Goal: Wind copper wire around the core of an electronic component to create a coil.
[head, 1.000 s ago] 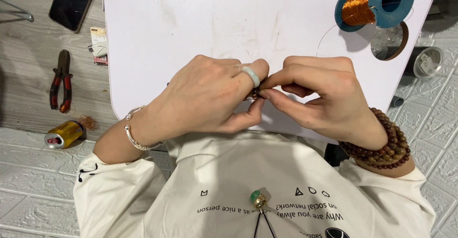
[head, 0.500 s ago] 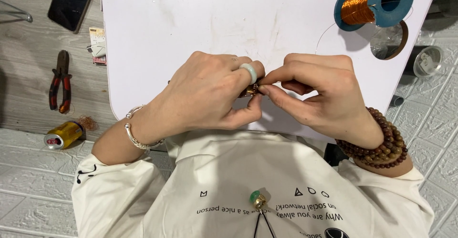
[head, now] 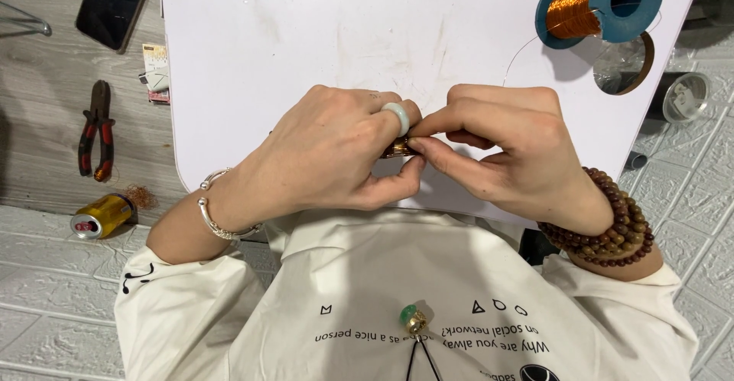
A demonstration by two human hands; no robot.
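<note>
My left hand [head: 329, 152], with a pale ring on one finger and a silver bangle on the wrist, closes around a small copper-coloured wire piece [head: 397, 149] just above the near edge of the white table [head: 306, 29]. My right hand [head: 512, 148], wearing brown bead bracelets, pinches the same piece with thumb and forefinger. Most of the piece is hidden between the fingers. A thin wire runs from the hands toward a blue spool of copper wire [head: 600, 3] at the table's far right.
A clear round lid [head: 621, 64] lies under the spool. On the floor to the left are red-handled pliers [head: 95, 130], a black phone [head: 115, 6], a small card [head: 157, 71] and a yellow can [head: 101, 215]. A metal cup [head: 684, 97] stands to the right.
Both hands have stayed together at the table's near edge, with only slight finger shifts on the wire piece.
</note>
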